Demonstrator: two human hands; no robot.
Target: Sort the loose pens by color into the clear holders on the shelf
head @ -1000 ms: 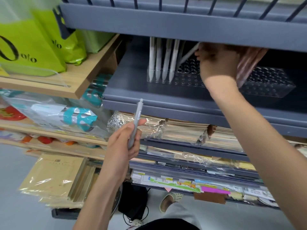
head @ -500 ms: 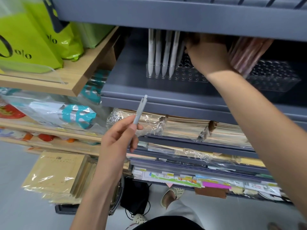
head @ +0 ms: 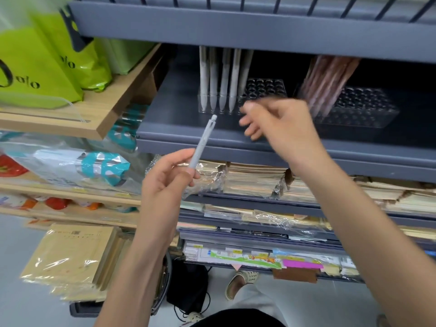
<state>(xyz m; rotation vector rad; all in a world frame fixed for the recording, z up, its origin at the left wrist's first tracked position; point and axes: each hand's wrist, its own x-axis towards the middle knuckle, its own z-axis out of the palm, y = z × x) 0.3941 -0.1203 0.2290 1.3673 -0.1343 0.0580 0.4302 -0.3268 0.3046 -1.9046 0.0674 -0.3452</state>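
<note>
My left hand [head: 168, 177] pinches a pale grey pen [head: 202, 142], tilted with its clicker end up toward the shelf. Several white-grey pens [head: 219, 79] stand upright in the left clear holder [head: 264, 88] on the grey shelf [head: 179, 119]. A bunch of pinkish-brown pens [head: 328, 81] leans in the right clear holder [head: 363, 107]. My right hand [head: 278, 123] hovers in front of the left holder with loosely curled fingers, blurred, holding nothing I can see.
The upper shelf's front lip [head: 236, 31] overhangs the pen tops. Green bags [head: 35, 64] sit on a wooden shelf [head: 99, 107] at left. Wrapped notebooks [head: 247, 178] fill the tiers below. Kraft-paper packs [head: 73, 258] lie low at left.
My right hand has come out of the shelf, down and toward me, away from the pens. My left hand has raised the grey pen slightly toward the shelf.
</note>
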